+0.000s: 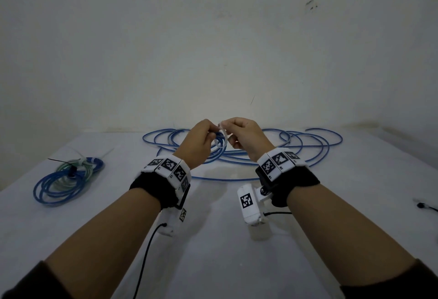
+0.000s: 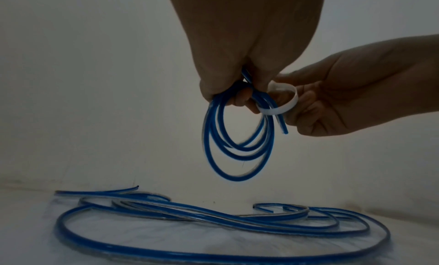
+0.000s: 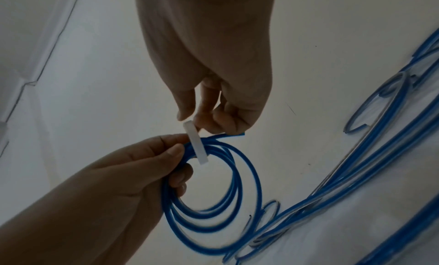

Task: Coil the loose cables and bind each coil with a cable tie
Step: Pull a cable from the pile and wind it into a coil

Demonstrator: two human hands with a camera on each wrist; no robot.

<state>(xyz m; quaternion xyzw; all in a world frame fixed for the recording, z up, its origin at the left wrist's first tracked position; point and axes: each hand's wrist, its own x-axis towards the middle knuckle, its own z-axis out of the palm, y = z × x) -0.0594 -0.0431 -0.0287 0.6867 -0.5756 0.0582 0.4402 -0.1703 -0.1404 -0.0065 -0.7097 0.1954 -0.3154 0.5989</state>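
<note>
My left hand point(image 1: 208, 134) holds a small coil of blue cable point(image 2: 235, 179) by its top, fingers curled round the bunched turns, well above the table. A white cable tie point(image 2: 282, 110) loops around those turns just beside the left fingers. My right hand point(image 1: 231, 132) pinches the tie's upper end between thumb and fingers. In the right wrist view the cable tie point(image 3: 197, 145) stands up across the blue coil point(image 3: 259, 186), whose short free end pokes out under the right fingers. Whether the tie's tail is threaded through its head is hidden.
Long loose blue cables point(image 1: 308, 147) sprawl in wide loops across the back of the white table point(image 1: 213, 251), under both hands. A pile of tied blue and greenish coils point(image 1: 68, 180) lies at the left. A small black item point(image 1: 424, 205) lies at the right edge.
</note>
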